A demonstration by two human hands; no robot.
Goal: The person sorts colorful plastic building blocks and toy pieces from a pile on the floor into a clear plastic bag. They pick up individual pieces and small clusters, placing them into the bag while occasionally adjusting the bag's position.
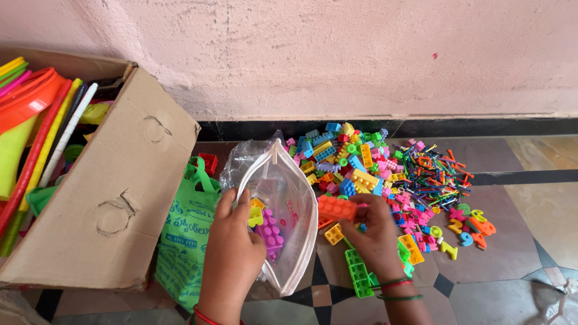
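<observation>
Both hands reach in from the bottom edge. Closed fingers of the right hand [376,232] pinch an orange block [337,208] by its right end; its long axis runs nearly level, left to right, and the free end points left toward the mouth of a clear zip bag [295,222]. Pinching the bag's near rim, the left hand [235,247] holds the mouth open. Inside the bag, just right of that grip, lie a purple block [269,232] and a yellow piece [256,213]. Below the right hand lies a green block [359,274], and beyond it a pile of coloured blocks [349,165]. Left of the left hand a green cloth bag [183,238] leans by a cardboard box [108,198] holding bright plastic hoops and sticks [36,114].
</observation>
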